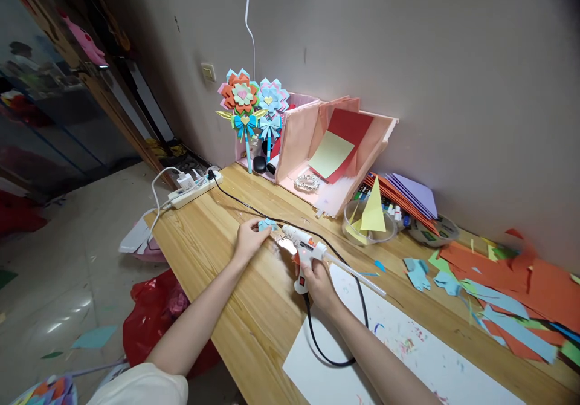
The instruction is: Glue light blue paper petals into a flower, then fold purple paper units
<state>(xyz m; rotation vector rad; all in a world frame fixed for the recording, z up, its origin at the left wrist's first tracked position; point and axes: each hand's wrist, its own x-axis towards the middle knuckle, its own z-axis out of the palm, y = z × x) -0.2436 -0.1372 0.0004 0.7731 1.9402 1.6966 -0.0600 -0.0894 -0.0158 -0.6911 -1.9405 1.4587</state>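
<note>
My right hand is wrapped round the handle of a white hot glue gun, with a clear glue stick poking out of its back end. Its nozzle points left toward a small folded light-blue paper piece, which my left hand pinches between thumb and fingers. The nozzle tip is close to the paper; whether they touch I cannot tell. From the gun's handle a black cord loops over the table.
A white power strip lies at the table's left edge. Two paper flowers stand by a pink cardboard organizer. A clear bowl holds yellow paper. Orange paper scraps cover the right side, and a white sheet lies in front.
</note>
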